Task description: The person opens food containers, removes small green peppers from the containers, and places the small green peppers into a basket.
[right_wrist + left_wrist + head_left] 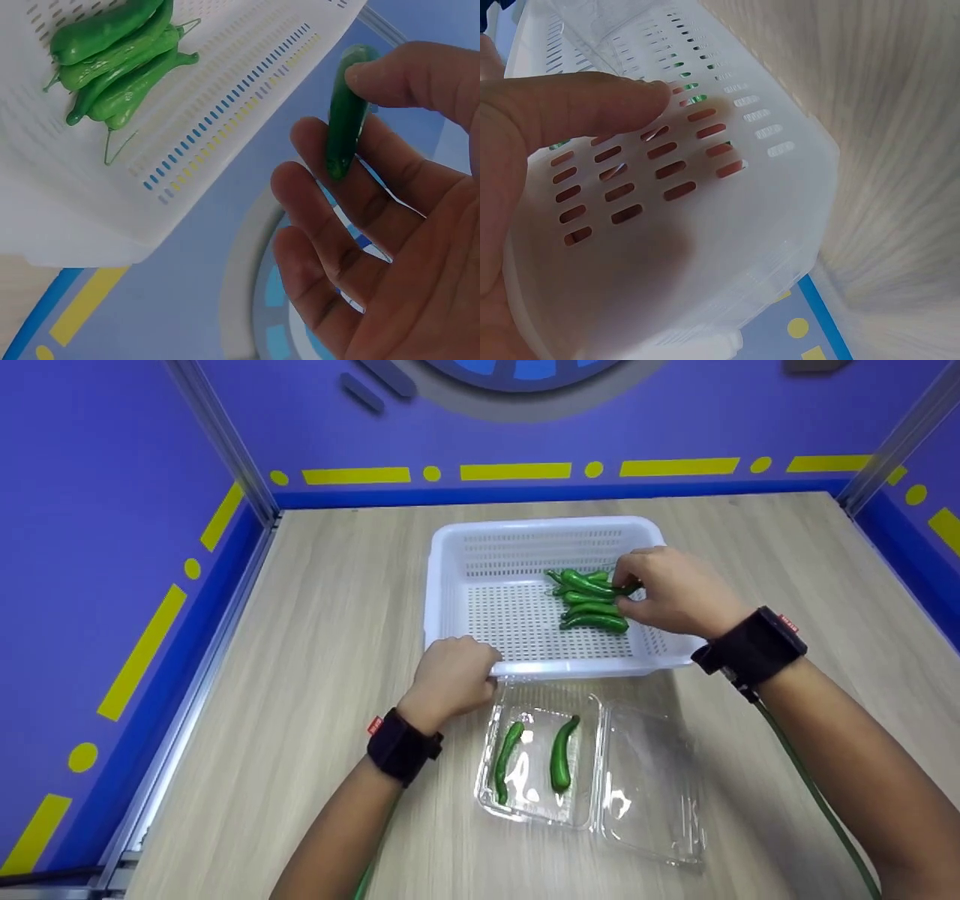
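**Pepper pinched over the basket, tray waiting below**

Nearest the head camera lies a clear clamshell tray [540, 765], lid folded open to the right, with two green peppers [561, 754] resting apart in its left half; just beyond it, touching its far edge, stands the white slotted basket [450, 585] on the wooden counter [315, 607]. One green pepper [346, 112] is pinched between thumb and fingertips of the right hand [671, 589], held just above the heap of peppers [592, 604] in the basket's right half; the other fingers are loosely spread. The left hand [454, 675] is curled over the basket's near rim at its left corner, fingers inside against the slotted wall, thumb outside.

Judging by the light fingertip hold, the smooth pepper could slip and drop back among the others; its stalk might also catch a neighbour and drag it out. The flimsy tray sits unheld, so a knock from the right forearm could shove it or flip its lid.
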Available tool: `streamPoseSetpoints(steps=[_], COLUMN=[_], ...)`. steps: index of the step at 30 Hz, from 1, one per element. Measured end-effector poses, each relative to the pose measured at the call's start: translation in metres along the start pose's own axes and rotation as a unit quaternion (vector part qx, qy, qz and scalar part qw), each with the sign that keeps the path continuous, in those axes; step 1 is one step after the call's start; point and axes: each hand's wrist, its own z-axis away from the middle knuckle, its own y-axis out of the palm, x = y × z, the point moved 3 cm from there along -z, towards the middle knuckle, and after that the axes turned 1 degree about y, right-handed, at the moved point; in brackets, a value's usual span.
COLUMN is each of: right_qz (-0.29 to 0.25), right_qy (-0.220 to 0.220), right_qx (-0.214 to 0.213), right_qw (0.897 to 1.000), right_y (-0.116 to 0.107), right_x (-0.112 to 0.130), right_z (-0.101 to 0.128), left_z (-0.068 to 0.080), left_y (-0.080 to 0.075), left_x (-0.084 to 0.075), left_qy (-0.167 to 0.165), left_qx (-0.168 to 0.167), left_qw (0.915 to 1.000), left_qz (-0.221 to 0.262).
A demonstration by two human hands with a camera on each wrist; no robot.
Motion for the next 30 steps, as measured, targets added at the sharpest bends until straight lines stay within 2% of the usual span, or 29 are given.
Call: streamPoseSetpoints(steps=[11, 17, 26, 30], right_qz=[-0.024, 0.007, 0.051, 0.072], right_qy=[0.006, 0.016, -0.019, -0.015], right_qx=[0.072, 0.111, 0.147, 0.169], right_qw=[0.997, 0.994, 0.988, 0.983], right_y=[0.009, 0.014, 0.026, 0.030], right_x=[-0.011, -0.014, -0.014, -0.014], right_z=[-0.014, -0.019, -0.023, -0.024], left_z=[0.000, 0.000, 0.000, 0.000], left_y=[0.000, 0.001, 0.001, 0.001], left_x=[0.000, 0.000, 0.000, 0.000], left_qy=[0.003, 0.000, 0.001, 0.000], left_qx=[-0.011, -0.010, -0.004, -0.001], left_qw=[0.9999, 1.0000, 1.0000, 1.0000], left_qz=[-0.001, 0.001, 0.002, 0.005])
